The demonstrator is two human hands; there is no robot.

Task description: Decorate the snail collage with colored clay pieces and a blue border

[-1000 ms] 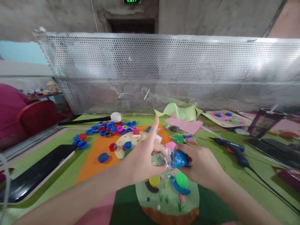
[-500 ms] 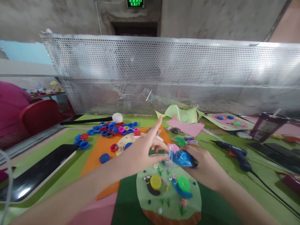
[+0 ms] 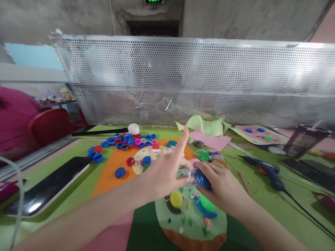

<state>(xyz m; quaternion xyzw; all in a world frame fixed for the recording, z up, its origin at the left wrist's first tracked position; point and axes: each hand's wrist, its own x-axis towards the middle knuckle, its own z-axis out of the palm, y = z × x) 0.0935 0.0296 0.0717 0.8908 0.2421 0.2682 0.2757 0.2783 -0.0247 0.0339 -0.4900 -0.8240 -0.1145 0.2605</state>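
Observation:
A clear plastic packet of blue modelling clay point(image 3: 202, 180) is held between my two hands, above a round pale-green picture. My left hand point(image 3: 171, 165) pinches the packet's clear plastic end between thumb and bent fingers, its index finger pointing up. Around the blue part, my right hand point(image 3: 222, 179) is closed from the right. Below, the green picture point(image 3: 193, 228) carries a snail with a yellow cap point(image 3: 176, 199) and a blue snail with a green cap point(image 3: 207, 203), partly covered by my right hand. More clay packets point(image 3: 203, 156) lie just beyond my hands.
Several bottle caps point(image 3: 129, 141) are scattered at the back left, near a black phone point(image 3: 52, 183). On the right lie a glue gun point(image 3: 264, 170) with its cord and a dark cup point(image 3: 305, 141). A perforated metal screen point(image 3: 146, 80) borders the table's back.
My right hand has shifted slightly left and down with the clay packet, now covering part of the green-capped snail. My hands are closer together. The view has tilted slightly.

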